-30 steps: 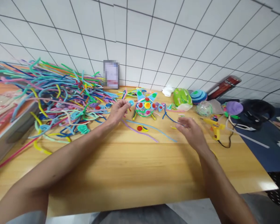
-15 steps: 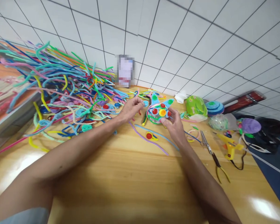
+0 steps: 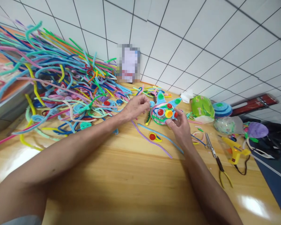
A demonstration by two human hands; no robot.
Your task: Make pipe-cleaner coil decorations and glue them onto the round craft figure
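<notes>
My right hand (image 3: pixel 180 125) is closed around the right side of a colorful pipe-cleaner figure (image 3: pixel 164 120). Two light blue points with green patches rise from its top, and red and yellow discs with blue rims sit on its front. Beside the figure's left edge, my left hand (image 3: pixel 138 107) pinches a small light blue pipe-cleaner coil (image 3: pixel 152 103); whether the coil touches the figure I cannot tell. Below them on the table lie a purple pipe cleaner (image 3: pixel 152 141), a light blue pipe cleaner (image 3: pixel 160 136) and a yellow loop with a red disc (image 3: pixel 152 136).
A tangled heap of pipe cleaners (image 3: pixel 72 84) spreads over the left side. Pliers (image 3: pixel 219 164) and a yellow glue gun (image 3: pixel 235 150) lie at the right. Behind are a green plastic package (image 3: pixel 202 107) and a blurred upright card (image 3: pixel 130 64) against the tiled wall.
My view has shifted slightly, so the table things appear farther right. The light blue coil in my left fingers shows narrower than before. My right hand keeps its grip on the figure.
</notes>
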